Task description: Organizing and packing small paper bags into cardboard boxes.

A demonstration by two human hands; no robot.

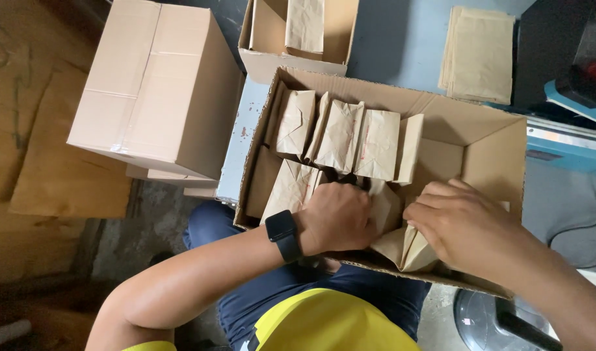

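An open cardboard box (486, 162) sits on my lap and holds several folded brown paper packets (340, 133) standing in rows. My left hand (337, 218), with a black watch on the wrist, is inside the box's near side, fingers curled against a packet (385, 205). My right hand (460, 224) grips a brown paper packet (408, 250) by its top at the box's near edge, pressing it in beside the others. The back right part of the box shows bare cardboard.
A sealed cardboard box (151, 84) stands at the left on flattened cardboard. A smaller open box (272, 62) with a packet lies behind. A stack of flat brown bags (480, 55) rests on the blue table beside a blue machine (571, 91).
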